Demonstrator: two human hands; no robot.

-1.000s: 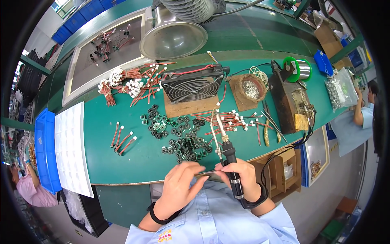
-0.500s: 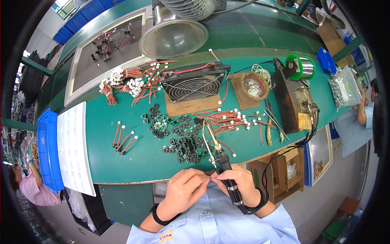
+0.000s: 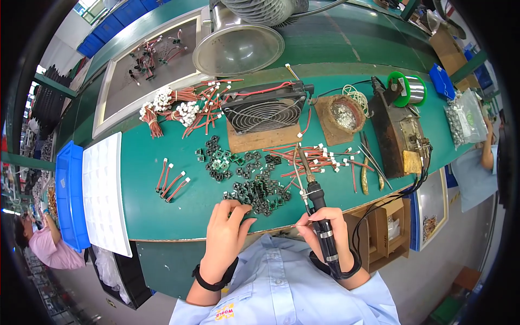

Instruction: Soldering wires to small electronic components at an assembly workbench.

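Observation:
My right hand [image 3: 337, 232] is closed around a black-handled soldering iron [image 3: 316, 198], whose thin metal feed tube runs alongside. The iron's tip points away from me, over a heap of red-and-black wire leads with white connectors [image 3: 319, 157]. At the table's front edge, my left hand [image 3: 226, 230] is at the near left side of a pile of small black and green components [image 3: 259, 194]. Its thumb stands apart from the bent fingers, and I see nothing held between them. Three short leads with white plugs [image 3: 172, 181] lie to the left.
A black fan [image 3: 265, 111] stands behind the pile. To the right are a solder pot [image 3: 345, 114], tweezers [image 3: 375, 162], a soldering station [image 3: 395, 135] and a green solder spool [image 3: 407, 89]. On the left sit a white tray [image 3: 105, 195] and a blue bin [image 3: 71, 197].
My hands, earlier close together at the table edge, have separated. The left has moved left and forward to the component pile; the right has shifted right with the soldering iron.

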